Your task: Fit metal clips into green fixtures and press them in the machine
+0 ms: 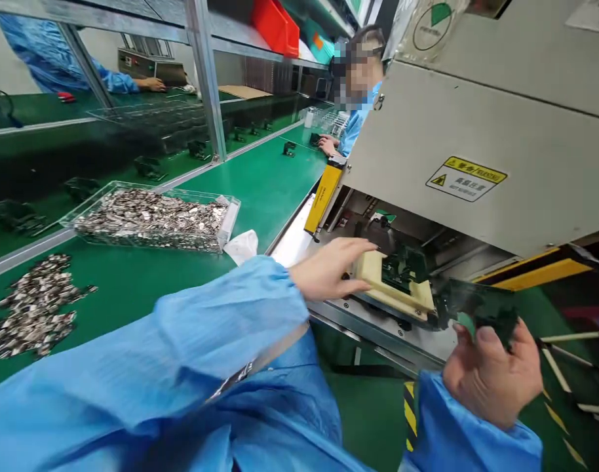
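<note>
My left hand [329, 270] reaches to the near-left side of a cream fixture block [425, 298], fingers stretched out and thumb apart. It looks to be at the block's edge; whether it touches I cannot tell. A dark green-black moulded part [398, 272] sits in the recess of that block, at the mouth of a grey press machine [457, 137]. To the right of the fixture, my right hand [496, 377] is closed around a dark plastic part [501, 326], blurred and partly hidden by the fingers. Something green [465, 322] shows at its fingertips.
A clear tray [231, 223] full of small metal pieces stands on the green bench, with a loose pile of metal pieces [38, 305] nearer me. A crumpled white tissue [242, 246] lies beside the tray. Yellow guard bars [325, 196] flank the machine opening. A co-worker's hand [328, 144] is farther along.
</note>
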The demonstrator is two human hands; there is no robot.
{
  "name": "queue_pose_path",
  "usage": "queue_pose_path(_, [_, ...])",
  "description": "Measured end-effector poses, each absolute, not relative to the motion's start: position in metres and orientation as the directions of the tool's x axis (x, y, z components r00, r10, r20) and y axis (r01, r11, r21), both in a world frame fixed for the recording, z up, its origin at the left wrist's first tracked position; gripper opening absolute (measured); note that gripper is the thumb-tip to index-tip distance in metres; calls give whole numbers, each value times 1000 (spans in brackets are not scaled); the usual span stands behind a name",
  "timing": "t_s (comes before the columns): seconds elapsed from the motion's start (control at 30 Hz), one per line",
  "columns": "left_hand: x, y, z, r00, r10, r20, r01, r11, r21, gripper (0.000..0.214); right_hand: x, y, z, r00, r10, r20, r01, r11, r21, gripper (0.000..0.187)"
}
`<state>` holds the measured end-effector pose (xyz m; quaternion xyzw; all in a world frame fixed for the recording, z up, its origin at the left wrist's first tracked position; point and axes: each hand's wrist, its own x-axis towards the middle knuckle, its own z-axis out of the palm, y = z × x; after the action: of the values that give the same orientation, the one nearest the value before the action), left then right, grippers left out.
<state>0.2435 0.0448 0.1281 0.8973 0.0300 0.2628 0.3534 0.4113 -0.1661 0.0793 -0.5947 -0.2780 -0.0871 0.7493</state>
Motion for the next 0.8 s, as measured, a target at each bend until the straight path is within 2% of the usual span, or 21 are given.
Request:
queue_pose_path(0.07, [290,35,128,864,263,430,-102,-744,661,78,430,-168,79,883,83,461,426,268,-864,48])
queue_pose_path(0.17, [331,23,129,882,339,326,-24,-660,751,84,444,-165,82,882,121,455,414,259,-872,53])
queue_pose_path(0.27, [326,24,134,837,417,354,-80,-546,834,78,451,-157,92,827,263,496,458,196,-867,55])
queue_pose_path(0.37, [277,36,138,784,484,388,-183,-417,890,68,459,-145,104,719,482,501,546,56,-836,59])
queue_pose_path(0.47, [207,52,132,821,516,243,-67,-335,940,59,468,-129,113,562,710,425,660,-75,-748,63])
queue_pose_path(0.57, [150,64,109,810,581,80,82,-247,966,50,476,-115,117,460,820,340,709,-108,-696,66])
queue_pose_path(0.63, [130,66,87,804,595,7,111,-161,981,48,477,-113,116,458,829,321,729,-144,-669,69])
queue_pose_path(0.7, [124,64,68,805,593,-24,120,-123,985,50,474,-121,111,468,800,376,795,-195,-574,68])
queue_pose_path(0.8, [130,60,50,814,581,-25,142,-157,977,52,469,-160,93,561,612,557,827,-393,-402,59])
